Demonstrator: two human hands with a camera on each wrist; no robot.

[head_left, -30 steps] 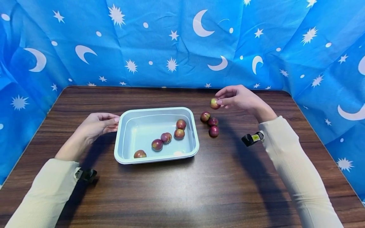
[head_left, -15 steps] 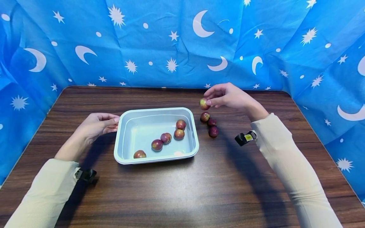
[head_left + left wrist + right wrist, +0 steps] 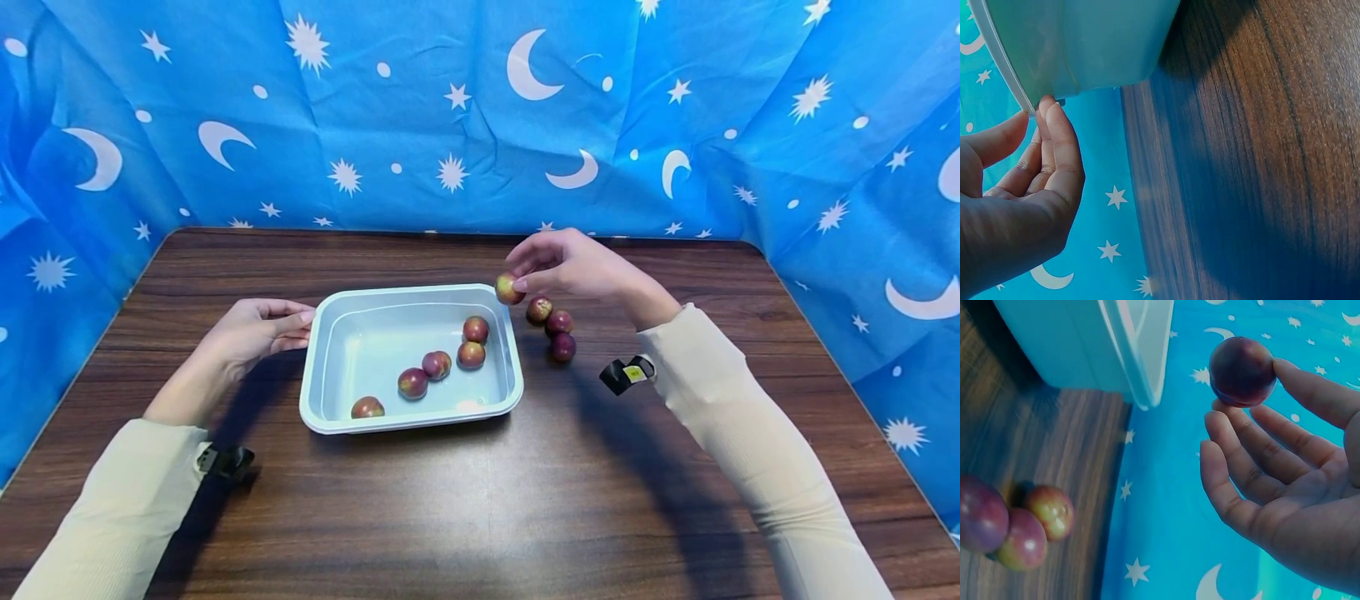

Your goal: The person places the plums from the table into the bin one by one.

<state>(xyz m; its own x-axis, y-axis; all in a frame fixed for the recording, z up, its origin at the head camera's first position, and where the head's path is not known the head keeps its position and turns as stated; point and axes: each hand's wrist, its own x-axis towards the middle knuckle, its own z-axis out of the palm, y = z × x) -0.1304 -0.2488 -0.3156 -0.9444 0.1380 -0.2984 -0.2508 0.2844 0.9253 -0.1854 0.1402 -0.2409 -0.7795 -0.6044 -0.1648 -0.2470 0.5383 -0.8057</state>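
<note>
A pale blue tray (image 3: 322,321) sits on the dark wooden table (image 3: 465,500) with several small red fruits (image 3: 438,362) inside. My right hand (image 3: 558,267) pinches one red fruit (image 3: 508,288) (image 3: 1241,370) between thumb and fingers, held above the tray's far right corner (image 3: 1141,369). Three more fruits (image 3: 553,325) (image 3: 1013,522) lie on the table just right of the tray. My left hand (image 3: 258,327) (image 3: 1029,181) rests against the tray's left rim (image 3: 997,59), fingers fairly straight, fingertips touching it.
Blue cloth with white moons and stars (image 3: 480,117) walls the table at the back and both sides. Bare wood stretches in front of the tray and to the far right. A black wrist camera (image 3: 626,373) hangs under the right sleeve.
My right hand has carried the pinched fruit leftward and slightly down, from beyond the loose fruits to the tray's far right corner. The left hand and tray have stayed put.
</note>
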